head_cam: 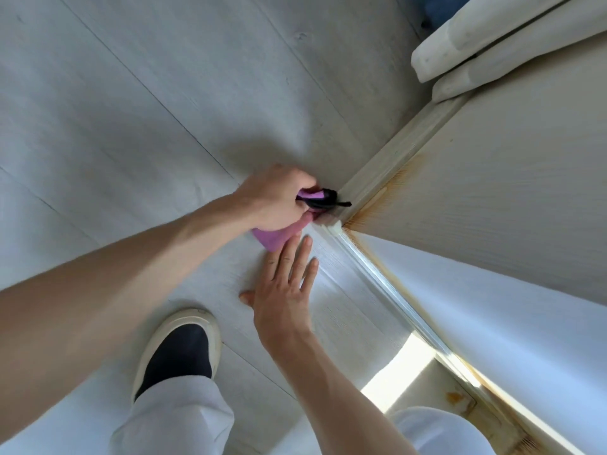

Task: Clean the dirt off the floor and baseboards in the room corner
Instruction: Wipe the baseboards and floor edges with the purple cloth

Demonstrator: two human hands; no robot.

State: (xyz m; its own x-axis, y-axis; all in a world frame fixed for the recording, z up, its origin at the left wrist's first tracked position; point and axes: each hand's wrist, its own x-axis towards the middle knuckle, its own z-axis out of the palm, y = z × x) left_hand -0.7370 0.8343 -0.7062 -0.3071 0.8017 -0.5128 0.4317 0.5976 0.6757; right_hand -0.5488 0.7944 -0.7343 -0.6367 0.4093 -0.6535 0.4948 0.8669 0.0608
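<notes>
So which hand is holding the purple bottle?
The left hand grips the purple spray bottle, nozzle pointed at the corner baseboard. The right hand holds nothing; it lies flat, fingers spread, on the floor.

Pale plank floor [131, 110], cream walls [509, 192], sunlit patch [399, 372], white cushions [492, 37] top right.

I saw a pale wood-grain plank floor [138, 103] running up to the room corner [341, 224], where two baseboards [387, 162] met. Just short of that corner, my right hand [282, 290] lay flat on the boards, fingers straight and pointing toward it. Further back from the corner stood my foot in a dark shoe [179, 349] with a cream sole. A bright patch of sunlight [397, 376] fell on the floor along the baseboard leading away from the corner.
</notes>
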